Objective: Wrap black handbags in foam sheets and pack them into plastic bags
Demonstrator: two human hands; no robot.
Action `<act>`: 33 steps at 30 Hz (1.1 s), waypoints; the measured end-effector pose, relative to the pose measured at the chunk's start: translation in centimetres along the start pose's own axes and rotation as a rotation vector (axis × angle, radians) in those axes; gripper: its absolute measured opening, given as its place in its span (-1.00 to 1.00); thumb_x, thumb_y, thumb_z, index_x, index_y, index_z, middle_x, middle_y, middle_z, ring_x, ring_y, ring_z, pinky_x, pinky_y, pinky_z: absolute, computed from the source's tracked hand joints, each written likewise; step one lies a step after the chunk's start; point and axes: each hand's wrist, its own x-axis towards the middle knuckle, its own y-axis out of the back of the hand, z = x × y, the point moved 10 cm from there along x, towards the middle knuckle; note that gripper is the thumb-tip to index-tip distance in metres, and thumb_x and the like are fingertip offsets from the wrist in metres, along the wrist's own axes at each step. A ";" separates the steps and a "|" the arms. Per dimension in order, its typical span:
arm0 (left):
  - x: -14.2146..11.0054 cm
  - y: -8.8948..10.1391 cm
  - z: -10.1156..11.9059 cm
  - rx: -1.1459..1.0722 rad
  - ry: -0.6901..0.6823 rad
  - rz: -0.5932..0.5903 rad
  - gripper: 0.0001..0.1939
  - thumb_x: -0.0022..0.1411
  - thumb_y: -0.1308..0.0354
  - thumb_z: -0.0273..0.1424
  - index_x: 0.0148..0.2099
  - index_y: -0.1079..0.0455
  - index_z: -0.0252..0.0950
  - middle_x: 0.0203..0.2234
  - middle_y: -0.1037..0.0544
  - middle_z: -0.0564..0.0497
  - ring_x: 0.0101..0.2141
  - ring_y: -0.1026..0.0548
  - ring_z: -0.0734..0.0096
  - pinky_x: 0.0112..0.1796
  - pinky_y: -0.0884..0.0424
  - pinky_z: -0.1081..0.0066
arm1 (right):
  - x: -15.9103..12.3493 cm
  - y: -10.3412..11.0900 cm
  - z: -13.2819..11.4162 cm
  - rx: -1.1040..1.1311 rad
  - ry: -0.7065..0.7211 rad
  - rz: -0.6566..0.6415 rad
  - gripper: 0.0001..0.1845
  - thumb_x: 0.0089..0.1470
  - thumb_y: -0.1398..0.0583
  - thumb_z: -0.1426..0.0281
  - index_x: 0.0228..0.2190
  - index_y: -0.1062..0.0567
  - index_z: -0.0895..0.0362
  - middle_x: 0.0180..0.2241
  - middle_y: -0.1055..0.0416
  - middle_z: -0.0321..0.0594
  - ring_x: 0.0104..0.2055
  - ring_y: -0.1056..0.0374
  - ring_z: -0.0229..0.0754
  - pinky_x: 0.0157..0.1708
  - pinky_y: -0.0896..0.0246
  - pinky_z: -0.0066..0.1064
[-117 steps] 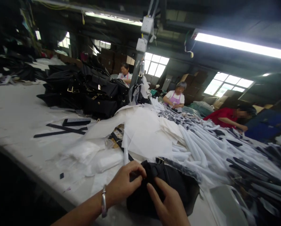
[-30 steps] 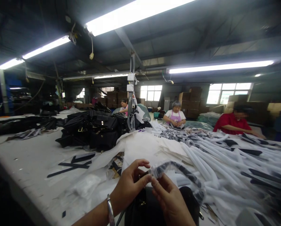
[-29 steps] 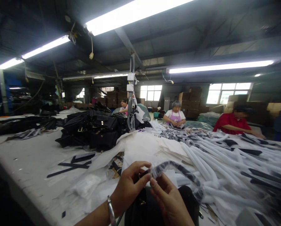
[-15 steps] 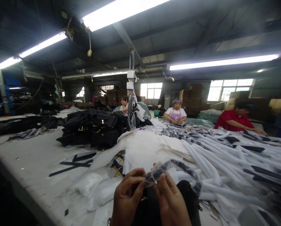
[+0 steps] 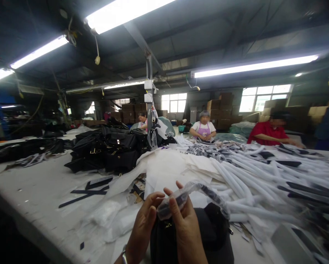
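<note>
Gripping the film-wrapped handle (image 5: 208, 191) nearer its end, the right hand (image 5: 186, 222) seemed to steady it alone, the left hand (image 5: 142, 224) having parted its fingers just beside.

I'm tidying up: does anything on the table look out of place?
A small dark scrap lies alone near the edge of the table, apart from the black strips, like a dropped offcut. Loose scraps also lie right of the bag. I see no clear damage.
</note>
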 end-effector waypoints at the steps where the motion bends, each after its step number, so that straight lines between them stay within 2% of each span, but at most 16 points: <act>1: 0.3 -0.9 0.4 0.054 0.010 -0.086 -0.61 0.28 -0.13 -0.07 -0.01 -0.46 -0.24 -0.16 -0.54 -0.08 -0.13 -0.46 0.17 -0.07 -0.36 0.31 | 0.0 0.1 -0.2 0.010 0.013 -0.004 -0.24 0.01 -0.34 0.07 0.16 -0.27 0.05 0.11 -0.41 -0.06 0.17 -0.29 0.02 0.23 -0.06 -0.07; 3: 0.7 -2.3 0.7 0.117 0.054 -0.240 -0.67 0.27 -0.18 -0.14 -0.08 -0.51 -0.27 -0.23 -0.55 -0.07 -0.17 -0.46 0.21 -0.10 -0.35 0.35 | 0.0 0.7 -0.8 0.127 0.019 -0.017 -0.34 0.06 -0.29 0.02 0.12 -0.35 0.02 0.16 -0.36 -0.10 0.23 -0.21 0.01 0.26 0.01 -0.06; 4: 0.9 -2.4 0.7 0.107 0.082 -0.276 -0.69 0.27 -0.19 -0.16 -0.11 -0.52 -0.28 -0.28 -0.55 -0.06 -0.21 -0.45 0.25 -0.15 -0.35 0.38 | 0.2 1.2 -1.2 0.225 0.016 -0.014 -0.36 0.07 -0.26 0.00 0.12 -0.35 0.00 0.15 -0.37 -0.13 0.24 -0.21 0.00 0.27 0.01 -0.05; 7: 2.0 -1.6 0.4 -0.021 0.126 -0.288 -0.67 0.26 -0.19 -0.12 -0.24 -0.51 -0.32 -0.46 -0.45 0.03 -0.40 -0.37 0.43 -0.34 -0.28 0.48 | 0.8 4.4 -2.6 0.479 0.051 0.088 -0.43 0.11 -0.25 0.03 0.10 -0.37 -0.06 0.09 -0.44 -0.22 0.21 -0.25 -0.08 0.27 -0.03 -0.09; 10: 2.6 -0.5 -0.6 -0.082 0.166 -0.311 -0.60 0.24 -0.19 -0.06 -0.33 -0.48 -0.34 -0.52 -0.39 0.07 -0.46 -0.29 0.49 -0.40 -0.22 0.50 | 1.4 8.1 -4.4 0.504 0.095 0.203 -0.57 0.14 -0.25 0.10 0.01 -0.46 -0.02 0.08 -0.45 -0.26 0.20 -0.27 -0.13 0.28 -0.03 -0.16; 13: 2.6 -0.1 -2.2 0.033 0.221 -0.384 -0.60 0.20 -0.24 -0.07 -0.33 -0.51 -0.36 -0.49 -0.46 0.02 -0.43 -0.36 0.44 -0.37 -0.24 0.48 | 1.7 10.2 -6.0 0.472 0.061 0.260 -0.60 0.19 -0.20 0.09 -0.09 -0.53 0.09 0.04 -0.49 -0.19 0.18 -0.30 -0.11 0.28 -0.05 -0.18; 16: 2.5 0.2 -3.4 0.105 0.240 -0.399 -0.59 0.18 -0.25 -0.08 -0.37 -0.53 -0.38 -0.51 -0.49 -0.01 -0.44 -0.39 0.40 -0.37 -0.26 0.46 | 1.5 10.5 -7.8 0.519 0.021 0.253 -0.52 0.21 -0.15 0.07 -0.09 -0.55 0.20 0.06 -0.47 -0.10 0.18 -0.29 -0.06 0.26 -0.13 -0.21; 19: 2.6 0.8 -3.6 0.122 0.226 -0.340 -0.61 0.26 -0.18 -0.10 -0.34 -0.54 -0.36 -0.47 -0.51 -0.02 -0.39 -0.42 0.35 -0.31 -0.30 0.43 | 1.3 9.7 -9.1 0.595 0.007 0.198 -0.47 0.21 -0.11 0.06 -0.06 -0.53 0.25 0.12 -0.41 -0.07 0.22 -0.25 -0.04 0.24 -0.17 -0.21; 21: 2.9 0.9 -3.1 0.146 0.225 -0.297 -0.67 0.28 -0.17 -0.14 -0.18 -0.55 -0.31 -0.34 -0.55 -0.04 -0.26 -0.46 0.28 -0.20 -0.32 0.40 | 1.1 9.4 -9.5 0.595 0.017 0.181 -0.50 0.22 -0.12 0.11 -0.04 -0.52 0.23 0.12 -0.41 -0.10 0.22 -0.25 -0.05 0.24 -0.17 -0.19; 24: 3.9 -0.2 -0.9 0.178 0.199 -0.285 -0.53 0.35 -0.01 -0.05 0.15 -0.39 -0.18 0.00 -0.49 -0.09 -0.01 -0.41 0.16 -0.04 -0.31 0.32 | 1.2 8.7 -9.0 0.543 -0.007 0.156 -0.55 0.22 -0.15 0.17 0.00 -0.50 0.19 0.09 -0.44 -0.10 0.19 -0.28 -0.05 0.26 -0.12 -0.17; 26: 4.8 -2.5 1.2 0.252 0.148 -0.380 -0.44 0.38 0.13 0.02 0.26 -0.26 -0.13 0.09 -0.42 -0.11 0.05 -0.38 0.14 0.03 -0.28 0.27 | 1.3 8.3 -8.7 0.509 -0.014 0.143 -0.56 0.21 -0.17 0.18 0.02 -0.49 0.18 0.08 -0.45 -0.09 0.18 -0.30 -0.05 0.28 -0.05 -0.18; 28: 5.0 -5.5 2.1 0.379 0.129 -0.578 -0.44 0.36 0.10 0.03 0.21 -0.32 -0.18 -0.05 -0.50 -0.10 -0.07 -0.45 0.18 -0.03 -0.31 0.31 | 1.4 8.1 -8.8 0.497 0.004 0.133 -0.55 0.21 -0.17 0.18 0.02 -0.48 0.19 0.08 -0.45 -0.08 0.18 -0.29 -0.05 0.30 -0.01 -0.17; 30: 4.4 -7.7 1.3 0.443 0.189 -0.783 -0.50 0.33 0.00 0.02 0.01 -0.47 -0.26 -0.31 -0.53 -0.04 -0.30 -0.47 0.30 -0.22 -0.36 0.40 | 1.5 8.2 -9.3 0.521 0.032 0.129 -0.55 0.22 -0.15 0.16 0.01 -0.49 0.20 0.08 -0.45 -0.07 0.20 -0.28 -0.04 0.29 -0.01 -0.15; 31: 4.0 -8.1 0.5 0.443 0.228 -0.858 -0.50 0.30 -0.03 0.03 -0.11 -0.49 -0.30 -0.41 -0.50 -0.01 -0.40 -0.44 0.36 -0.33 -0.34 0.44 | 1.5 8.4 -9.5 0.547 0.051 0.131 -0.53 0.23 -0.13 0.13 -0.01 -0.50 0.20 0.08 -0.45 -0.07 0.21 -0.26 -0.04 0.29 -0.01 -0.13; 33: 3.6 -7.5 -1.7 0.395 0.287 -0.907 -0.46 0.25 -0.05 0.08 -0.26 -0.47 -0.34 -0.54 -0.40 0.05 -0.51 -0.34 0.44 -0.46 -0.26 0.49 | 1.5 9.1 -10.0 0.611 0.094 0.146 -0.49 0.23 -0.11 0.06 -0.02 -0.51 0.19 0.08 -0.44 -0.09 0.23 -0.23 -0.05 0.28 -0.02 -0.12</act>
